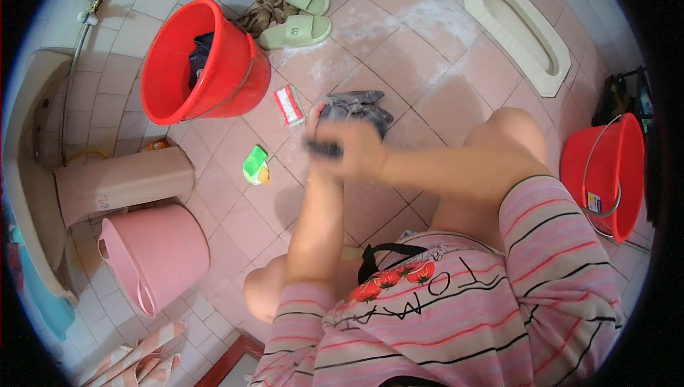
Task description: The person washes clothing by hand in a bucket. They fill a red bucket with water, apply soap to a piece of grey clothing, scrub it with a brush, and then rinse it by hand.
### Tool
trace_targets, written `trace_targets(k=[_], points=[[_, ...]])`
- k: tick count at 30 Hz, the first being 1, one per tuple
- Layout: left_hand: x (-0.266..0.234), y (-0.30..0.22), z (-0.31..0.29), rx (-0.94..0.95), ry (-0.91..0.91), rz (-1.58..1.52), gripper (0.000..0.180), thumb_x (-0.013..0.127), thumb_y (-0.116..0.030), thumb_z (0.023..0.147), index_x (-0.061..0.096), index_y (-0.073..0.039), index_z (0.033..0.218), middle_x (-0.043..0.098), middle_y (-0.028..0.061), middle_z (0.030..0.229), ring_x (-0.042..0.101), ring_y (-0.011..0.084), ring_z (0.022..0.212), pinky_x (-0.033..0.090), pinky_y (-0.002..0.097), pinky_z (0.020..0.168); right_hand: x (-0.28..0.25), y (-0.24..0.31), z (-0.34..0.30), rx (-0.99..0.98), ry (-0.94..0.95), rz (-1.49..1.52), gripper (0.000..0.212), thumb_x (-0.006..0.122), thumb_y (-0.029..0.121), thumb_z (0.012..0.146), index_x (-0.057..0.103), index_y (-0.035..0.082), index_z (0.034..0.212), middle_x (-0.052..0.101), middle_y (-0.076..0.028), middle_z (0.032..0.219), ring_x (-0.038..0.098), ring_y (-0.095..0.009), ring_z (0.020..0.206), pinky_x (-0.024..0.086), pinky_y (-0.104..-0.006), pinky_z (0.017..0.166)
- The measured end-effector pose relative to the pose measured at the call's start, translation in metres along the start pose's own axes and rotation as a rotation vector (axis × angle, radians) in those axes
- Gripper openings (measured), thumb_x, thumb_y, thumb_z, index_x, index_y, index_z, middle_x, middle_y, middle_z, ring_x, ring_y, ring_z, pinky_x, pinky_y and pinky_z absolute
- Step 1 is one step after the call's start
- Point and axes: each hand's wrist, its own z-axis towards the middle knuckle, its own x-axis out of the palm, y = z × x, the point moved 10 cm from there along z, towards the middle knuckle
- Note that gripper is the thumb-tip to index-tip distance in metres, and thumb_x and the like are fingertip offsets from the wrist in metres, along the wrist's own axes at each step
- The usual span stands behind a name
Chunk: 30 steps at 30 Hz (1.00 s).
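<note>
Both my hands are together above the tiled floor, on a wet, dark grey cloth (363,112) with whitish suds on it. My right hand (356,150) is closed and smeared by motion, with a dark piece of the cloth sticking out past its fingers. Behind it, my left hand (315,120) is mostly hidden; its visible part is against the cloth. To the left of my hands lies a red and white packet (288,105). Nearer to me, a green bar (255,161), apparently soap, rests on a white and yellow piece.
A red bucket (214,95) with dark cloth in it stands far left, next to green slippers (303,31). At the left are a pink tub (160,255) and a sink pedestal (125,180). A squat toilet (520,34) and another red bucket (620,173) are right. Suds whiten the far tiles.
</note>
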Motion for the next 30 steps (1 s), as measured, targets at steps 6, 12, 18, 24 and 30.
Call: trace_targets(k=[6, 12, 18, 24, 30], points=[[0.02, 0.023, 0.018, -0.01, -0.232, -0.176, 0.034, 0.043, -0.038, 0.089, 0.06, -0.01, 0.1, 0.064, 0.0087, 0.101, 0.062, 0.0251, 0.094, 0.049, 0.0427, 0.085, -0.051, -0.079, 0.032, 0.395, -0.171, -0.065, 0.033, 0.069, 0.035, 0.072, 0.064, 0.008, 0.09, 0.065, -0.016, 0.082, 0.064, -0.033, 0.078, 0.05, -0.0386, 0.067], [-0.002, -0.024, -0.001, 0.106, 0.115, -0.101, 0.033, 0.043, -0.038, 0.092, 0.058, -0.01, 0.104, 0.062, 0.0091, 0.101, 0.061, 0.0233, 0.092, 0.049, 0.0382, 0.086, -0.007, 0.026, 0.021, -0.023, -0.014, -0.042, 0.029, 0.07, 0.033, 0.069, 0.063, 0.01, 0.084, 0.064, -0.013, 0.078, 0.063, -0.031, 0.075, 0.049, -0.0374, 0.068], [0.018, 0.006, 0.012, 0.085, -0.235, -0.24, 0.033, 0.041, -0.034, 0.087, 0.06, -0.009, 0.096, 0.062, 0.0112, 0.099, 0.059, 0.0269, 0.094, 0.047, 0.0446, 0.088, -0.067, -0.123, 0.018, 0.635, -0.266, 0.003, 0.035, 0.071, 0.037, 0.067, 0.065, 0.014, 0.093, 0.067, -0.011, 0.089, 0.064, -0.025, 0.084, 0.049, -0.0365, 0.076], [0.006, -0.034, 0.012, 0.218, -0.085, -0.164, 0.041, 0.04, -0.034, 0.085, 0.059, -0.006, 0.109, 0.059, 0.0157, 0.116, 0.056, 0.033, 0.109, 0.043, 0.0504, 0.096, 0.018, -0.131, -0.016, 1.396, 0.128, 1.073, 0.046, 0.071, 0.039, 0.071, 0.062, 0.01, 0.106, 0.065, -0.007, 0.105, 0.064, -0.023, 0.089, 0.05, -0.0361, 0.075], [-0.044, -0.028, 0.02, 0.052, -0.217, 0.15, 0.069, 0.046, -0.068, 0.083, 0.058, -0.006, 0.112, 0.062, 0.0121, 0.109, 0.06, 0.0269, 0.099, 0.048, 0.0414, 0.088, -0.011, -0.05, 0.03, 0.443, 0.109, 0.121, 0.045, 0.075, 0.025, 0.063, 0.06, 0.008, 0.102, 0.064, -0.009, 0.097, 0.061, -0.023, 0.083, 0.049, -0.0366, 0.081]])
